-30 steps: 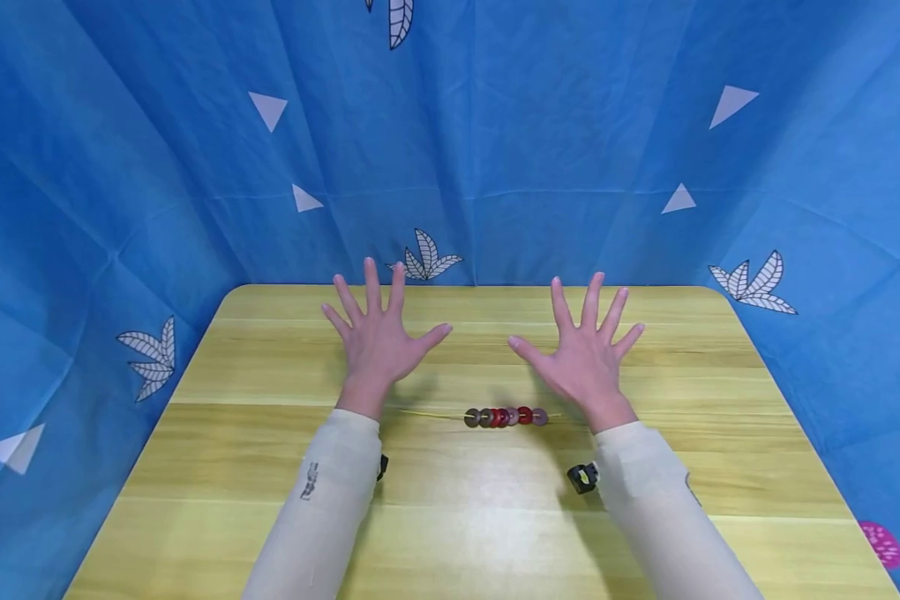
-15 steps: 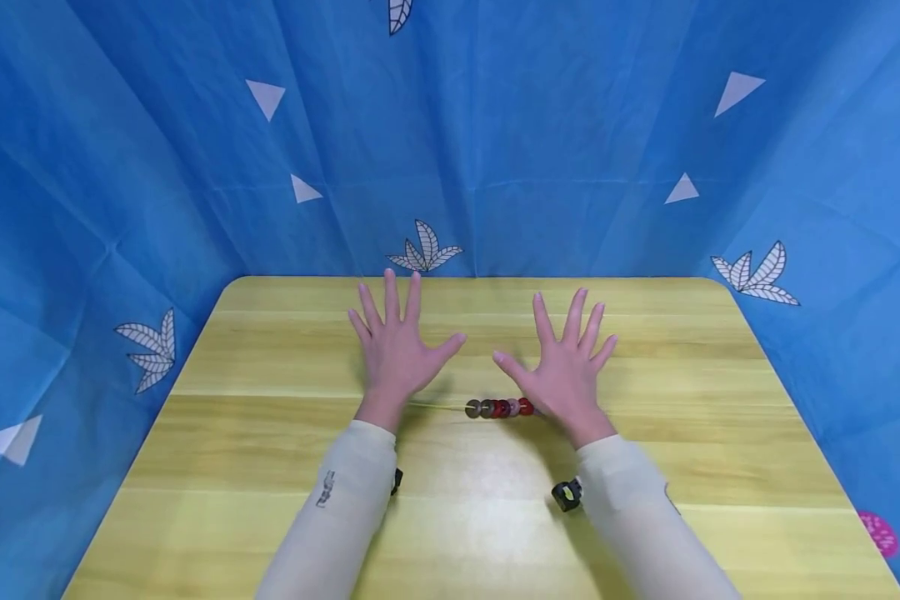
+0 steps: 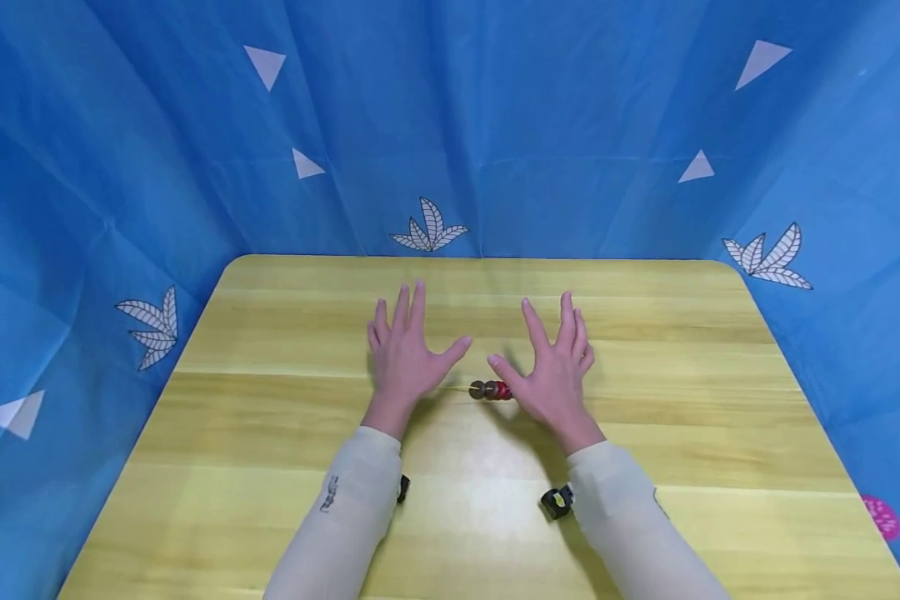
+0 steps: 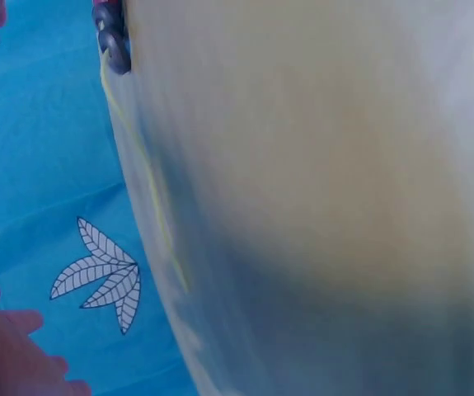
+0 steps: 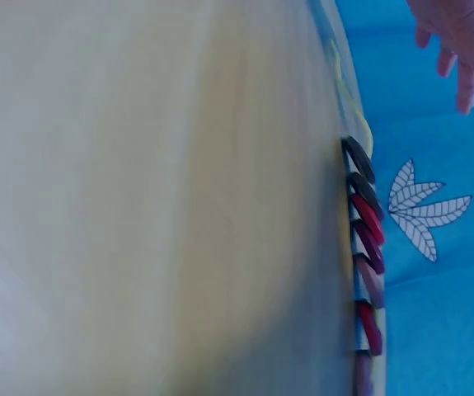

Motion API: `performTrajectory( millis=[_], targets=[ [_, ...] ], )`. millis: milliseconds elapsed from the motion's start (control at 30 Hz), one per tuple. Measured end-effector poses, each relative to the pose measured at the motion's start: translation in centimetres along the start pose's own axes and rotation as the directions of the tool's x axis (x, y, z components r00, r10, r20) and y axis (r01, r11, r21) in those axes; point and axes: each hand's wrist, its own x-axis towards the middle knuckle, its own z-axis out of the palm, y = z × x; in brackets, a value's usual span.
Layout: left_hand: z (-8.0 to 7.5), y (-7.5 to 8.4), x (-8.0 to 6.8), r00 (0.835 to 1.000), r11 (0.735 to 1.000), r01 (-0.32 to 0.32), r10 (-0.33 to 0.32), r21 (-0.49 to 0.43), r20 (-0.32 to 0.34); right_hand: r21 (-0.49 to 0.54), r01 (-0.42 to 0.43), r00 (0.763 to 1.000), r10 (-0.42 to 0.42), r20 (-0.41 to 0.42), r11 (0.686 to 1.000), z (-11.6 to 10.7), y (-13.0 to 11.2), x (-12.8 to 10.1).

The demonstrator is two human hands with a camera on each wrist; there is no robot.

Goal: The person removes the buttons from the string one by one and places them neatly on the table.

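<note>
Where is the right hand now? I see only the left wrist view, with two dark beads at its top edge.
Observer: In the head view the right hand is open, with its thumb close to the beads. It hides the right part of the row.
Operator: How many beads are there?
Observer: The right wrist view shows at least six in a row: two dark, then red and pink.
Operator: Does the left hand hold anything?
Observer: No. The left hand is spread open, left of the beads.

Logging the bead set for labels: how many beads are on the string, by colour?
Dark grey beads: 2
Red beads: 3, one of them darker
Pink bead: 1
Purplish bead, cut off by the frame edge: 1
Total: 7, counted in the right wrist view
</note>
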Motion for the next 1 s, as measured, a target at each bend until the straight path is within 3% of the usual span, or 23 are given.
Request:
performTrajectory(
  millis=[200, 433, 567, 667, 1000],
  targets=[
    [0.3, 0.2, -0.6, 1.0, 0.995, -0.018, 0.019, -0.093, 0.017, 0.103, -0.002, 1.0, 0.0, 0.017, 0.995, 0.5, -0.1, -0.4],
    [0.9, 0.1, -1.4, 0.993, 0.973, 0.006, 0.022, -0.229, 0.12, 0.176, -0.019, 0.995, 0.002, 0.095, 0.984, 1.2, -0.2, -1.1],
    [1.1, -0.1, -1.8, 0.971, 0.939, 0.051, 0.034, -0.341, 0.238, 0.216, -0.015, 0.991, -0.014, 0.132, 0.976, 1.4, -0.1, -1.4],
    [1.0, -0.2, -1.9, 0.95, 0.927, 0.061, 0.06, -0.369, 0.306, 0.243, -0.015, 0.984, -0.028, 0.173, 0.97, 1.6, 0.0, -1.5],
    [1.3, -0.5, -2.3, 0.907, 0.919, 0.02, 0.149, -0.394, 0.394, 0.204, -0.053, 0.953, -0.012, 0.304, 0.977, 2.2, 0.0, -1.8]
  ],
)
